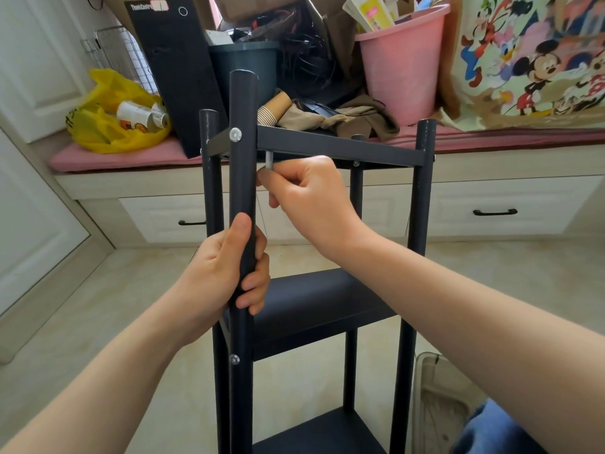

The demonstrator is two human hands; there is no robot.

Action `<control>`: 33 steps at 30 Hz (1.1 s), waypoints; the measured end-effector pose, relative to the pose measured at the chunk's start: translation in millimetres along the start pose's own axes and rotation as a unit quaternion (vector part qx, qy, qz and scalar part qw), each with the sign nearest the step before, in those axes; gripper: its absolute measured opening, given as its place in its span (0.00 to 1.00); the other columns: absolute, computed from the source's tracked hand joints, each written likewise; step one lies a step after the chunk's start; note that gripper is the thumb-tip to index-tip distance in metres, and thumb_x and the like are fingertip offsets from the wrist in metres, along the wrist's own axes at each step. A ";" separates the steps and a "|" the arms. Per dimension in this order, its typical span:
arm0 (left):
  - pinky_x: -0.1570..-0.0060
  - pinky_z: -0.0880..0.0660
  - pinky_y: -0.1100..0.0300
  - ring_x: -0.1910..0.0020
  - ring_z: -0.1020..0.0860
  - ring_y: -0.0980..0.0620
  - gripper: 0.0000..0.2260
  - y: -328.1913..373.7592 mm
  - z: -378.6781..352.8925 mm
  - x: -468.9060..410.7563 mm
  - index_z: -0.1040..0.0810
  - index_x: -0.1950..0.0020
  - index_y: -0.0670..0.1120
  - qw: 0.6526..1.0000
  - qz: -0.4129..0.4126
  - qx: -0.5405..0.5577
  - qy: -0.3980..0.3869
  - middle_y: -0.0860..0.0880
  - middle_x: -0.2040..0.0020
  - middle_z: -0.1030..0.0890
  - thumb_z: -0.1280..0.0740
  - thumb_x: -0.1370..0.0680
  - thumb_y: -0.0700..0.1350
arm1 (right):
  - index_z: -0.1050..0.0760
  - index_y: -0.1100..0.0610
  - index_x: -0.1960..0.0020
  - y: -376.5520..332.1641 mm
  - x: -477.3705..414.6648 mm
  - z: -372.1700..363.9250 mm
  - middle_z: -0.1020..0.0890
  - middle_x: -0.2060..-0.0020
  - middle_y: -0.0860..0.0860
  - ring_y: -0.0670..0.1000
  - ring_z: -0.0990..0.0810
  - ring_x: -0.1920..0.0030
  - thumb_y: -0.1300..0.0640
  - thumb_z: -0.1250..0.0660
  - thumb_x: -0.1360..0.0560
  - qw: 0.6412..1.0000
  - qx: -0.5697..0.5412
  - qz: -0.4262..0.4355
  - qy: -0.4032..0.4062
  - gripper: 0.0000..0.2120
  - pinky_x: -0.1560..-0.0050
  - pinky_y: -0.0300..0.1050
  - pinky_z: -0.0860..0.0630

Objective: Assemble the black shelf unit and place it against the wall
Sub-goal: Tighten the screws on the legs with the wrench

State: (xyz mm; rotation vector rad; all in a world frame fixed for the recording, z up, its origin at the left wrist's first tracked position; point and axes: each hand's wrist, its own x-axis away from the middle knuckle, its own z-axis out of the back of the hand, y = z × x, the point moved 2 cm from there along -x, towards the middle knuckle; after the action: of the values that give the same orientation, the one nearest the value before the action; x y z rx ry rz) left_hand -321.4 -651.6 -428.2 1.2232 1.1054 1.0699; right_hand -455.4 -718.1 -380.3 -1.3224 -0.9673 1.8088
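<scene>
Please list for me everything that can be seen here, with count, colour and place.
shelf unit: one, black, upright, centre
front post: one, black, unit's nearest corner
hex key: one, silver, under top shelf
bucket: one, pink, behind, right
bin: one, dark green, behind, centre
computer tower: one, black, behind, left of bin
plastic bag: one, yellow, far left
cartoon-print bag: one, multicoloured, far right
left hand: one, grips the front post
right hand: one, pinches the hex key
</scene>
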 end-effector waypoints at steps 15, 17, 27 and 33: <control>0.76 0.31 0.58 0.79 0.37 0.52 0.29 -0.1 1.6 0.5 0.28 0.63 0.50 1.000 0.006 -0.006 -0.004 0.49 0.74 0.36 0.34 0.34 0.77 | 0.28 0.55 0.68 15.2 -7.3 -26.7 0.29 0.75 0.38 0.33 0.26 0.71 0.63 0.34 0.20 0.994 -0.004 0.064 0.091 0.17 0.63 0.32 0.32; 0.76 0.30 0.58 0.79 0.37 0.52 0.29 -0.2 0.5 0.2 0.28 0.63 0.50 1.000 0.005 -0.010 -0.008 0.49 0.74 0.36 0.34 0.34 0.77 | 0.31 0.54 0.69 15.6 -8.2 -26.8 0.32 0.77 0.37 0.32 0.27 0.72 0.65 0.34 0.21 0.992 0.003 0.076 0.102 0.19 0.64 0.28 0.33; 0.76 0.30 0.59 0.80 0.37 0.52 0.28 1.3 0.3 -0.9 0.28 0.64 0.51 1.000 0.003 -0.007 -0.003 0.49 0.74 0.36 0.35 0.32 0.76 | 0.23 0.70 0.65 14.7 -5.2 -13.0 0.23 0.70 0.65 0.62 0.26 0.64 0.61 0.35 0.21 0.998 0.037 0.039 0.042 0.17 0.57 0.55 0.28; 0.75 0.30 0.58 0.79 0.37 0.52 0.26 -0.3 2.2 -1.0 0.29 0.64 0.50 1.000 0.008 -0.009 -0.005 0.49 0.74 0.36 0.38 0.29 0.74 | 0.21 0.68 0.66 6.3 -4.9 4.8 0.33 0.82 0.45 0.44 0.34 0.76 0.63 0.33 0.25 0.999 0.044 0.009 0.028 0.13 0.68 0.38 0.35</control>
State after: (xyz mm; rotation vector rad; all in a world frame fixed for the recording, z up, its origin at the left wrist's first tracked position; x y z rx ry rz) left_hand -319.4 -652.9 -428.4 1.2232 1.0792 1.0825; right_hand -459.4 -726.2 -382.5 -1.3236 -0.8397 1.7972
